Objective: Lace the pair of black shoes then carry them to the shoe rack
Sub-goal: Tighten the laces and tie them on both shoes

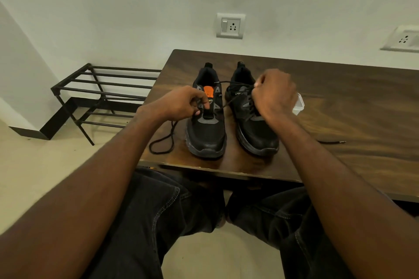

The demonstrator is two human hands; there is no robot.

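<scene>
Two black shoes stand side by side, toes toward me, on a dark wooden table (340,106). The left shoe (207,129) has an orange tag on its tongue and few eyelets laced. My left hand (181,104) pinches its black lace (163,140) near the lower eyelets; the lace's loose end loops on the table to the left. My right hand (275,95) grips the other end of the lace, pulled taut across above the right shoe (256,133), which is laced.
A black metal shoe rack (97,95) stands on the floor left of the table, against the wall. A small clear plastic container (298,104) sits behind my right hand. A lace tip (333,142) lies on the table at right. My knees are under the table edge.
</scene>
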